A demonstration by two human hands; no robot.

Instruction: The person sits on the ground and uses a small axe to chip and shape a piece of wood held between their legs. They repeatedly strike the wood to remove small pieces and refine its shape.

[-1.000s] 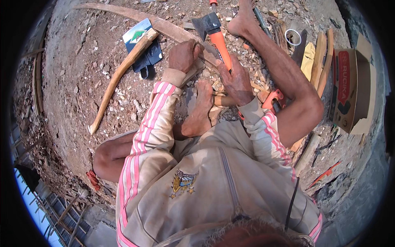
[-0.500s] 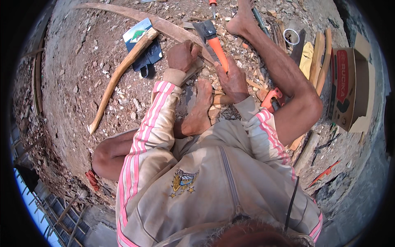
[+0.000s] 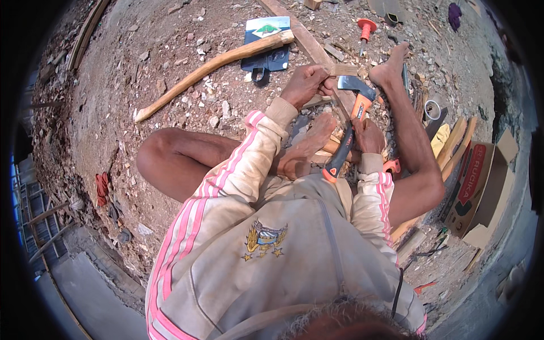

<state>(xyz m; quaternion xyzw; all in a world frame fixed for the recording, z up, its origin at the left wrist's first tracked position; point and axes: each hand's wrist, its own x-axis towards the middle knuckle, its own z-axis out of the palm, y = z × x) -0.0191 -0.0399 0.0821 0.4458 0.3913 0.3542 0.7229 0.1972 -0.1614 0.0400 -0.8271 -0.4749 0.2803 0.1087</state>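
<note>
My left hand (image 3: pixel 306 85) is closed on a long pale plank (image 3: pixel 300 28), beside a short wood piece (image 3: pixel 344 69) lying across it. My right hand (image 3: pixel 368 136) grips a hatchet (image 3: pixel 361 102) by its black and orange handle. The hatchet's steel head (image 3: pixel 350 84) is just right of my left fingers, against or just over the wood; contact is unclear. My bare foot (image 3: pixel 311 136) lies below the plank, and my other foot (image 3: pixel 385 72) is to the right of the hatchet head.
A curved wooden branch (image 3: pixel 204 73) crosses a dark-blue folder-like object (image 3: pixel 266 62) on rubble. A red-guarded chisel (image 3: pixel 365 28) lies ahead. At right are a white cup (image 3: pixel 432 109), wood strips (image 3: pixel 453 144), an orange tool (image 3: pixel 392 165) and a cardboard box (image 3: pixel 490 192).
The view has shifted, so surroundings sit differently. The hatchet head has come down beside my left fingers, and more of its black handle shows. Both hands keep their holds.
</note>
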